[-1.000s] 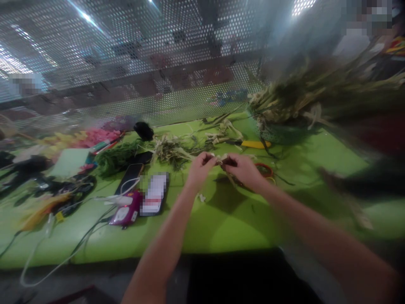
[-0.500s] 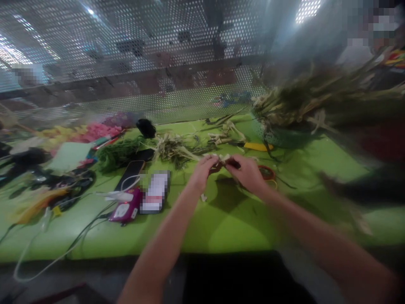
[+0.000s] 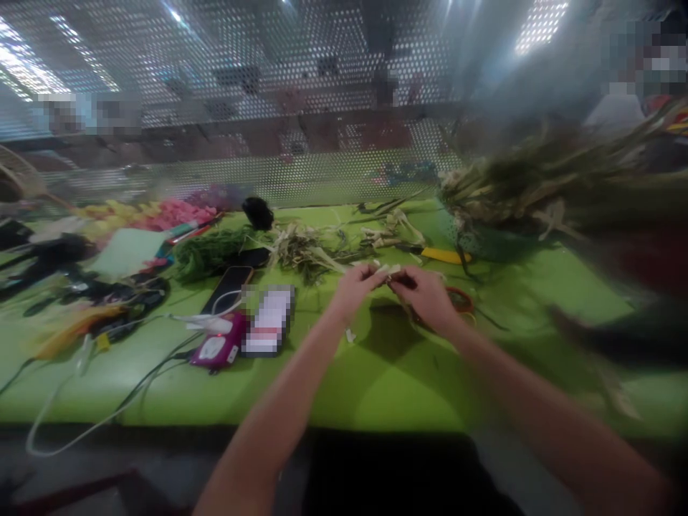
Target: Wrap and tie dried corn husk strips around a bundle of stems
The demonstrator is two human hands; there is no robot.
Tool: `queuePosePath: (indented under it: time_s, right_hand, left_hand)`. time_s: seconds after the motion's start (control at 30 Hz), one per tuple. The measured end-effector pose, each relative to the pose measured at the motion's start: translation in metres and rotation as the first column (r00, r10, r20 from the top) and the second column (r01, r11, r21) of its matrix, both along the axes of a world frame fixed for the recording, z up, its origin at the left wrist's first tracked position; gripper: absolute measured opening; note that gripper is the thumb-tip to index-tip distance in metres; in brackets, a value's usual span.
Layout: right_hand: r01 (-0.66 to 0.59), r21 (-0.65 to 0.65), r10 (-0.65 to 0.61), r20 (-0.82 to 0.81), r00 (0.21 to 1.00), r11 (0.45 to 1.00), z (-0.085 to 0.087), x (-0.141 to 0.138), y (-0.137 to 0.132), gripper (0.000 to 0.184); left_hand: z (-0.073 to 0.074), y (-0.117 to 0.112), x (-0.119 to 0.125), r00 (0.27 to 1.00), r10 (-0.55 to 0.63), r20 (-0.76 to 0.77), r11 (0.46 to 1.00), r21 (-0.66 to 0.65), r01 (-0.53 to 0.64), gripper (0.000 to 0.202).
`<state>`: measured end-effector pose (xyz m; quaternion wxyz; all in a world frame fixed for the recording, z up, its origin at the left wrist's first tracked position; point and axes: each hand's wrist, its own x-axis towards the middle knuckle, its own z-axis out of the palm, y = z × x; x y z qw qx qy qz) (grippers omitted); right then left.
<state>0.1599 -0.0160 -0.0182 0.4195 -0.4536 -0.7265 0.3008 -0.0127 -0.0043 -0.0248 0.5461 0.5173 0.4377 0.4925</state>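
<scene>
Just left of the lit phone (image 3: 269,322), see a purple box (image 3: 215,352) with a white plug (image 3: 213,324) at its top, on the green table (image 3: 387,394). Right of the phone, see a small white scrap (image 3: 350,335). Farther right and a little beyond the phone, have left hand (image 3: 355,287) and right hand (image 3: 427,295) close together, gripping a pale plant piece (image 3: 385,272) between them, with the fingers of both bent in on it; cannot tell the exact contact of each fingertip. Well right of the phone, by the right wrist, see a red ring (image 3: 461,294). Beyond the phone to its left, see feathery green strands (image 3: 207,254); beyond it and slightly right, a loose pile of dried stalks (image 3: 301,249). Far right of the phone, see a yellow-handled tool (image 3: 446,255), then a green basket (image 3: 489,244) bearing long stalks (image 3: 499,185). Farthest beyond the phone, see a perforated panel (image 3: 312,93).
</scene>
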Motion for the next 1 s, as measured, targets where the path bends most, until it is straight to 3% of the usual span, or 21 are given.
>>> queuePosePath:
  time_s: [0.17,0.33,0.5,0.7,0.87,1.0]
  right_hand:
    - [0.026,0.105,-0.042,0.144,0.989,0.994,0.002,0.000,-0.004,0.015]
    - [-0.027,-0.081,0.028,0.015,1.000,0.996,-0.002,0.000,-0.001,0.020]
    - [-0.030,-0.114,0.053,0.205,0.977,0.993,-0.007,0.001,0.003,0.013]
    - [-0.159,-0.136,0.191,0.276,0.942,0.978,-0.006,0.001,0.002,0.017]
    - [-0.144,-0.062,0.156,0.460,0.874,0.988,-0.008,0.000,0.003,0.013]
    - [-0.175,-0.045,0.175,0.489,0.855,0.984,-0.011,-0.001,0.003,0.015]
  left_hand:
    - [0.006,-0.006,0.005,0.980,-0.016,0.199,0.981,-0.186,0.054,0.028]
    - [0.007,-0.006,0.006,0.962,0.069,0.263,0.989,-0.146,-0.031,0.029]
    - [0.008,0.002,-0.002,0.921,0.150,0.359,0.985,-0.130,-0.110,0.028]
    - [0.006,0.009,-0.014,0.927,0.251,0.280,0.968,-0.064,-0.243,0.023]
    - [0.004,0.014,-0.017,0.910,0.324,0.260,0.946,-0.066,-0.318,0.023]
    - [0.015,0.030,-0.030,0.858,0.424,0.289,0.906,-0.123,-0.405,0.025]
